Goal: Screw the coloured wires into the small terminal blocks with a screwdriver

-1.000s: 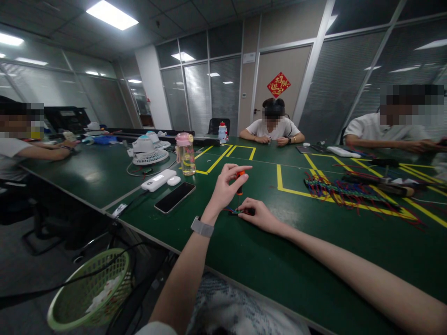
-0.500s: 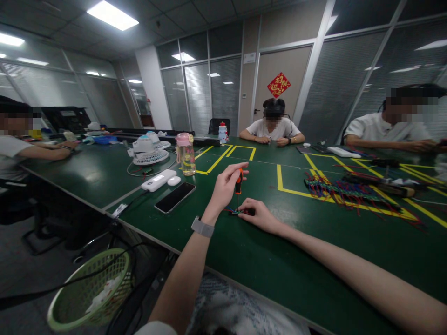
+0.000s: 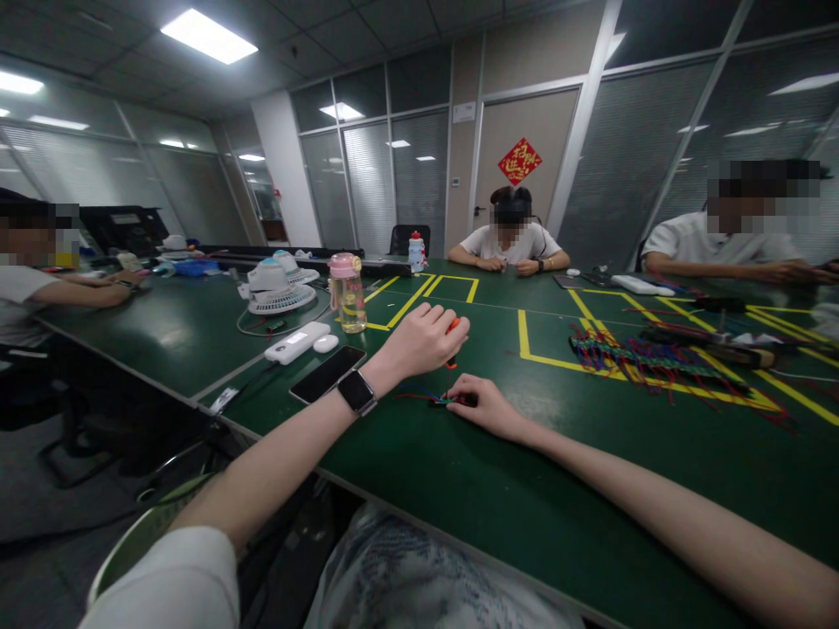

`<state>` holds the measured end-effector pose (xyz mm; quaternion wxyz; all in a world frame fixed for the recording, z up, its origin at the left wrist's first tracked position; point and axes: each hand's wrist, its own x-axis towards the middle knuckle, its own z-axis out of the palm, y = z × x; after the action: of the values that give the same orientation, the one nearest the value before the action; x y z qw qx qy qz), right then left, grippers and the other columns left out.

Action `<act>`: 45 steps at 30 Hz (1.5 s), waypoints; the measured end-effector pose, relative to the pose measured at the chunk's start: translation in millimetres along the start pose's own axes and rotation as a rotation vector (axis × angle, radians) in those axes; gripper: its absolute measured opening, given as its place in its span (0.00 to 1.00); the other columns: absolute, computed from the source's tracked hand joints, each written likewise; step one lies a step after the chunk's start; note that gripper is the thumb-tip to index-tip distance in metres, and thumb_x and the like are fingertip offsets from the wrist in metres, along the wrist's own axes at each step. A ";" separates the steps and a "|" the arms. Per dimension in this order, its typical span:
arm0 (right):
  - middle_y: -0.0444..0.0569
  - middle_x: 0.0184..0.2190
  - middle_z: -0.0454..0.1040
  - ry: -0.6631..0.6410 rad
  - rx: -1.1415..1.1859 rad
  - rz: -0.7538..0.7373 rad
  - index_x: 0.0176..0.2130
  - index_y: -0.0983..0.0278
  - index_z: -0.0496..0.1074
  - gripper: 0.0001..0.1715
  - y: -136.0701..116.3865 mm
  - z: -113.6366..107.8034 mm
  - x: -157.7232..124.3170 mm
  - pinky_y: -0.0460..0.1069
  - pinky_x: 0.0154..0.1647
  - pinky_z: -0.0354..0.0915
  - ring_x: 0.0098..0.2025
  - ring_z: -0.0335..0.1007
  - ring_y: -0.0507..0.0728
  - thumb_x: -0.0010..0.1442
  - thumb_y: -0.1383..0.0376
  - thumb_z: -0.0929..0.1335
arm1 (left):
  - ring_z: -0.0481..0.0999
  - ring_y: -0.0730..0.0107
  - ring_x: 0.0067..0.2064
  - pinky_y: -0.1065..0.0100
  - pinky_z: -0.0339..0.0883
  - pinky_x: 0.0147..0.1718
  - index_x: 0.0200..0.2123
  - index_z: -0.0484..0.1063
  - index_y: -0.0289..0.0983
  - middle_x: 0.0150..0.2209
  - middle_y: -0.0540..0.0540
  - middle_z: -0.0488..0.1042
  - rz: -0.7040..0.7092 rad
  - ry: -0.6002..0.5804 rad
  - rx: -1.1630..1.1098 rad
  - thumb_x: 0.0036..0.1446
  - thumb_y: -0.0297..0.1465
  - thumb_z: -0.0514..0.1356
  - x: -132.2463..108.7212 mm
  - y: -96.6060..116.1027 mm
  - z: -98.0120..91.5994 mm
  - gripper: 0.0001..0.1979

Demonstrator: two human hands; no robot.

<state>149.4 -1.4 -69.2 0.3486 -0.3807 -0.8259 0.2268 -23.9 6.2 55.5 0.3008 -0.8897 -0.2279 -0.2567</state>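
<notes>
My left hand (image 3: 423,345), with a watch on its wrist, is wrapped around an orange-and-black screwdriver (image 3: 452,362). Most of the handle is hidden by the fingers, and I cannot make out the tip. Just below and to the right, my right hand (image 3: 488,409) lies low on the table, thumb and fingers pinching a small green circuit board (image 3: 441,402). Thin red and blue wires (image 3: 414,396) run off to the left from this board. Part of it is covered by the fingertips.
A phone (image 3: 321,377), a white power bank (image 3: 298,342) and a pink-lidded bottle (image 3: 347,293) stand left on the green table. Several wired circuit boards (image 3: 655,360) lie right, by yellow tape (image 3: 524,336). White fans (image 3: 280,293) stand farther back. Three people sit around.
My left hand has rolled over on the screwdriver, from palm sideways to back of hand up, and its forearm has swung out left. The right hand stays on the board.
</notes>
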 end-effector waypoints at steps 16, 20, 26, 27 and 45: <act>0.48 0.31 0.69 -0.024 -0.025 0.010 0.35 0.67 0.76 0.07 -2.6 -2.4 -0.5 0.47 0.32 0.63 0.30 0.65 0.52 0.54 0.67 0.68 | 0.71 0.61 0.41 0.61 0.61 0.38 0.49 0.64 0.29 0.42 0.37 0.72 0.075 0.018 0.223 0.64 0.31 0.44 -6.8 10.8 -1.4 0.17; 0.47 0.30 0.69 -0.028 -0.030 0.003 0.35 0.66 0.76 0.07 -2.8 -2.9 -0.7 0.47 0.32 0.63 0.29 0.64 0.51 0.55 0.67 0.68 | 0.68 0.59 0.51 0.60 0.60 0.47 0.50 0.64 0.27 0.52 0.33 0.68 0.106 0.091 0.187 0.64 0.28 0.44 -8.0 9.7 0.2 0.17; 0.47 0.31 0.69 -0.022 -0.027 0.001 0.35 0.65 0.76 0.07 -1.3 -2.4 -1.0 0.47 0.32 0.63 0.30 0.65 0.52 0.54 0.67 0.68 | 0.72 0.63 0.43 0.63 0.64 0.41 0.54 0.60 0.28 0.43 0.38 0.73 0.131 0.103 0.113 0.64 0.29 0.45 -9.7 8.6 -0.7 0.18; 0.47 0.31 0.69 -0.020 -0.026 0.000 0.35 0.65 0.76 0.07 -1.4 -2.3 -1.0 0.47 0.32 0.63 0.30 0.65 0.52 0.54 0.67 0.68 | 0.72 0.63 0.41 0.63 0.64 0.40 0.54 0.60 0.28 0.41 0.39 0.73 0.141 0.105 0.106 0.64 0.30 0.46 -9.4 9.0 -1.7 0.18; 0.47 0.31 0.69 -0.022 0.000 0.011 0.35 0.65 0.76 0.07 -3.3 -2.9 -1.2 0.48 0.32 0.63 0.30 0.65 0.52 0.55 0.66 0.68 | 0.70 0.65 0.46 0.62 0.64 0.46 0.42 0.72 0.37 0.42 0.42 0.71 -0.345 0.332 -0.610 0.62 0.35 0.51 -9.7 18.0 24.9 0.13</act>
<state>150.5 -4.0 -65.6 0.3382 -0.3827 -0.8276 0.2330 -13.3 7.1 25.1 0.0077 -0.8332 -0.2357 -0.5002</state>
